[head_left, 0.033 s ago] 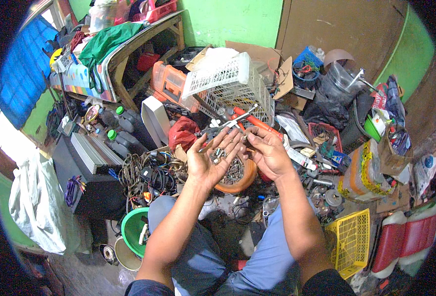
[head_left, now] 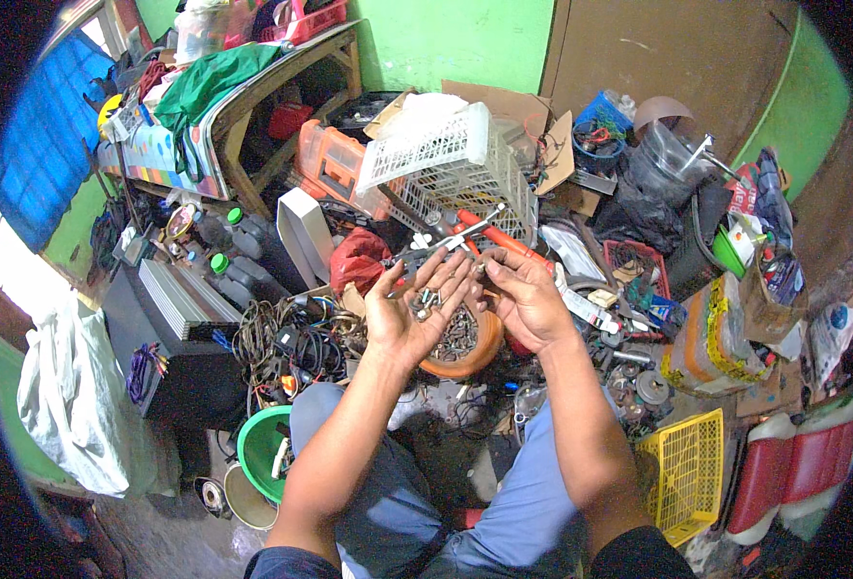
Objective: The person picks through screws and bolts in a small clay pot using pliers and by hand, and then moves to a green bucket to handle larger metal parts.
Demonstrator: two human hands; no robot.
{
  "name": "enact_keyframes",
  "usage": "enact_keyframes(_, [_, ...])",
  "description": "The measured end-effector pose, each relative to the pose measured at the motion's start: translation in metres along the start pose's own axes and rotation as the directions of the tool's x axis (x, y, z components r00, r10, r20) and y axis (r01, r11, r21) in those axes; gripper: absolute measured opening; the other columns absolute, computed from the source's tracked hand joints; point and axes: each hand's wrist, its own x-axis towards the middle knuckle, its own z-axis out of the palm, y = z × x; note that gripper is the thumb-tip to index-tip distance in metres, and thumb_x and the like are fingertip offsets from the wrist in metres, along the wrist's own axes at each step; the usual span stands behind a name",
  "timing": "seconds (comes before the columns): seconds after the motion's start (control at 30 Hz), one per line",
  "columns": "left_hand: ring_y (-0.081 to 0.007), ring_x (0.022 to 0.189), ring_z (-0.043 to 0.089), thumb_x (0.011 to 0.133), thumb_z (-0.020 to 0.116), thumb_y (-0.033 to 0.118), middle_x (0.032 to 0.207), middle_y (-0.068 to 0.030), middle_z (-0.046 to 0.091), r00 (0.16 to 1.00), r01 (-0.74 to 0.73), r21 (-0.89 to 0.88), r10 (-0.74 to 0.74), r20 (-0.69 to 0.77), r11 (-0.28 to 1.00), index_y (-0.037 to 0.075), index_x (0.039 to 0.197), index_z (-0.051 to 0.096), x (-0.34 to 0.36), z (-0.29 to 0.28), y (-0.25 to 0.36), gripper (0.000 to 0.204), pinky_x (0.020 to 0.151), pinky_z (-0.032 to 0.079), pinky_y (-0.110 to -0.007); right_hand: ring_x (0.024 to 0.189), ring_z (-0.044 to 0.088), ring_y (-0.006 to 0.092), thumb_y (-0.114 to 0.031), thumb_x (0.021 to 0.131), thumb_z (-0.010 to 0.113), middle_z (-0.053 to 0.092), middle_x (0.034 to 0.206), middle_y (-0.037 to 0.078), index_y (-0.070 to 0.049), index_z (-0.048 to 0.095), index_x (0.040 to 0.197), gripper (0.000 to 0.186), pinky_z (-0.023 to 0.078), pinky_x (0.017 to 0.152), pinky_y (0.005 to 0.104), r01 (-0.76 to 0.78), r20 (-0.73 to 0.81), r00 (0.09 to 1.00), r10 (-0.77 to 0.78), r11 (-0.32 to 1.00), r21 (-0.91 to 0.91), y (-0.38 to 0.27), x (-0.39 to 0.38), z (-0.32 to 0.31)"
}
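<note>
Left hand (head_left: 402, 317) spread beneath small metal pieces (head_left: 427, 301); right hand (head_left: 525, 304) pinching a tiny item (head_left: 483, 274), kind unclear; sorting by hand, it seems; next move calls for a level palm.

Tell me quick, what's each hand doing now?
Left hand: open, palm up, holding small metal fasteners.
Right hand: closed in a pinch; can't tell what, if anything, it holds.
</note>
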Motion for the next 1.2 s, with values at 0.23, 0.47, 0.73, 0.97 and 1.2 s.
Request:
enact_keyframes(0.23, [-0.0394,0.142,0.042,0.099,0.047,0.033,0.152,-0.0286,0.04,0.999,-0.025,-0.015,0.025,0.039,1.0,-0.004,0.149,0.035,0.0,-0.003,0.011,0.064,0.119,0.035,-0.051,0.081,0.07,0.0169,-0.013,0.098,0.065,0.073,0.094,0.007,0.001,0.067,0.108,0.017,0.057,0.073,0.0329,0.002,-0.279,0.939,-0.203,0.812,-0.583,0.003,0.009,0.002])
enact_keyframes(0.47, [-0.041,0.141,0.042,0.098,0.048,0.032,0.15,-0.0299,0.042,1.0,-0.023,0.02,0.024,-0.002,1.0,-0.005,0.147,0.036,0.003,-0.007,0.008,0.063,0.119,0.035,-0.052,0.079,0.073,0.0232,-0.015,0.089,0.074,0.073,0.085,0.013,0.0,0.072,0.096,0.017,0.056,0.073,0.038,0.04,-0.149,0.92,-0.363,0.466,-0.884,0.016,0.011,-0.011])
enact_keyframes(0.73, [-0.0345,0.135,0.051,0.099,0.046,0.035,0.147,-0.0279,0.049,0.996,-0.022,0.093,0.029,-0.081,0.995,-0.006,0.145,0.043,0.001,-0.007,0.003,0.061,0.112,0.043,-0.045,0.092,0.069,0.0331,-0.011,0.086,0.073,0.068,0.096,0.015,-0.005,0.075,0.103,0.018,0.055,0.082,0.0408,0.25,0.169,0.942,-0.291,0.267,-0.931,0.003,-0.001,0.012])
enact_keyframes(0.97, [-0.0315,0.13,0.055,0.097,0.049,0.039,0.148,-0.0256,0.049,0.997,0.004,0.168,0.008,-0.071,0.986,-0.006,0.148,0.039,0.003,-0.01,0.002,0.068,0.105,0.045,-0.039,0.099,0.067,0.0354,-0.001,0.083,0.07,0.065,0.107,0.016,-0.007,0.075,0.11,0.027,0.054,0.09,0.0424,0.392,0.346,0.902,-0.258,0.155,-0.907,0.01,-0.004,0.014])
enact_keyframes(1.2, [-0.0303,0.123,0.059,0.096,0.049,0.042,0.148,-0.0258,0.049,0.998,0.013,0.169,-0.002,-0.068,0.986,-0.006,0.148,0.038,0.001,-0.008,0.001,0.071,0.1,0.047,-0.039,0.104,0.064,0.0368,-0.003,0.084,0.071,0.063,0.11,0.016,-0.002,0.07,0.102,0.018,0.052,0.093,0.0437,0.353,0.318,0.927,-0.198,0.174,-0.919,0.008,-0.005,0.014])
